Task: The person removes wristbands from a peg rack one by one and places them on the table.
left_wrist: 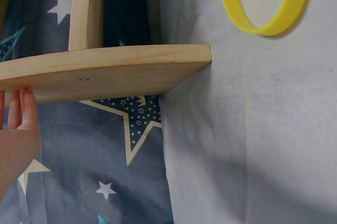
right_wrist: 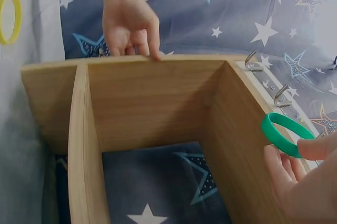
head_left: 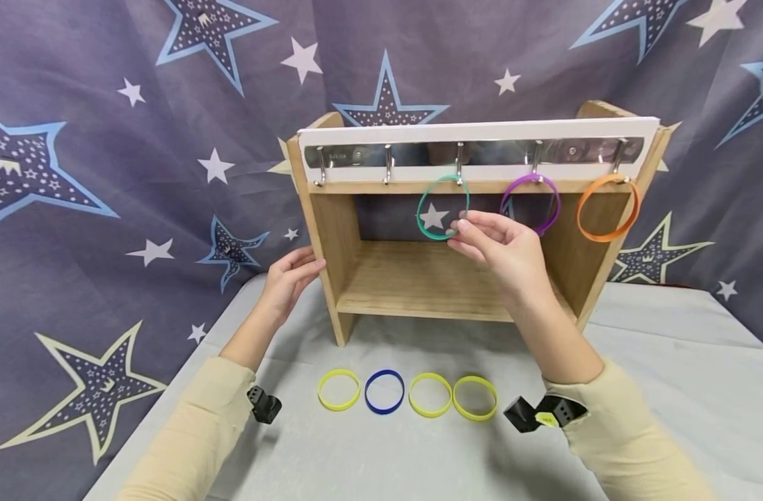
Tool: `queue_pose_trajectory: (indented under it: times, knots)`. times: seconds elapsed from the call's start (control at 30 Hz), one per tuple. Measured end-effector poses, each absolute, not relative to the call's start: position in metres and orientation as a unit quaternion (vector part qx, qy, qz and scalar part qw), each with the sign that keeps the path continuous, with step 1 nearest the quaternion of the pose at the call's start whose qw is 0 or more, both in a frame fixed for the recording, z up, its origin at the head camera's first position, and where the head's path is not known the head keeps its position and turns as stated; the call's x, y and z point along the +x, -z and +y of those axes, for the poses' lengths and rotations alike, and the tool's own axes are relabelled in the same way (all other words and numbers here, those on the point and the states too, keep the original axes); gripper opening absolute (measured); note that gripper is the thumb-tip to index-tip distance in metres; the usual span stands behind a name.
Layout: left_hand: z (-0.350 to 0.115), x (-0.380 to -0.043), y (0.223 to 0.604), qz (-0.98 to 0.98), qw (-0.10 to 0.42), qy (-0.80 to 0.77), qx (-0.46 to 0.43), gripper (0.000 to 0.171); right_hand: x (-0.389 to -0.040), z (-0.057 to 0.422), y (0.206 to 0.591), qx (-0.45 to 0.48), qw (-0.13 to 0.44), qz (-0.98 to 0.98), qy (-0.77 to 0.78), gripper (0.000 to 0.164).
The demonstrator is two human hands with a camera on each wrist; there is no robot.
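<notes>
My right hand (head_left: 503, 254) pinches a green silicone wristband (head_left: 421, 217) by its lower right edge. The band's top is at the middle hook (head_left: 460, 163) of the hook rail; I cannot tell whether it rests on it. In the right wrist view the green wristband (right_wrist: 280, 138) sits between thumb and fingers. My left hand (head_left: 288, 282) touches the outer left side of the wooden shelf (head_left: 332, 264). Its fingers lie straight against that panel in the left wrist view. A purple wristband (head_left: 558, 209) and an orange wristband (head_left: 634, 212) hang from the two right hooks.
On the grey tabletop (head_left: 381, 459) in front of the shelf lie a blue wristband (head_left: 367, 398) and three yellow ones, the leftmost yellow wristband (head_left: 320, 395) nearest my left arm. Behind stands a star-patterned curtain (head_left: 106, 278). The two left hooks carry no band.
</notes>
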State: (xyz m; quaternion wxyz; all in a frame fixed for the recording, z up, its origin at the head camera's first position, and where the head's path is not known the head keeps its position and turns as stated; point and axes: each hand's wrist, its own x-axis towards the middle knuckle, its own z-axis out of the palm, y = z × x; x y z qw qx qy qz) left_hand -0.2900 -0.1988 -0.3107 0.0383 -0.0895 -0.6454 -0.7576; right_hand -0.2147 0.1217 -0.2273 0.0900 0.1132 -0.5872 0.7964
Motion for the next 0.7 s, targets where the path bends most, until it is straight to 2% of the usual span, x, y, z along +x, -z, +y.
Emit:
queue_pose_trajectory:
  times: [0.1,0.23,0.43,0.7]
  knots:
    - [-0.199,-0.290,0.311,-0.647,0.038,0.756,-0.088,0.050,-0.213,0.120,0.226,0.109,0.064,-0.543,-0.830,0.007]
    - [-0.199,-0.290,0.311,-0.648,0.037,0.755,-0.088,0.051,-0.211,0.119,0.221,0.109,0.045,-0.488,-0.865,0.012]
    - [-0.199,-0.289,0.310,-0.645,0.036,0.758,-0.089,0.049,-0.204,0.118,0.209,0.120,0.035,-0.428,-0.895,0.005]
    - [-0.198,-0.289,0.310,-0.638,0.037,0.764,-0.090,0.043,-0.198,0.120,0.209,0.145,0.039,-0.449,-0.881,0.004]
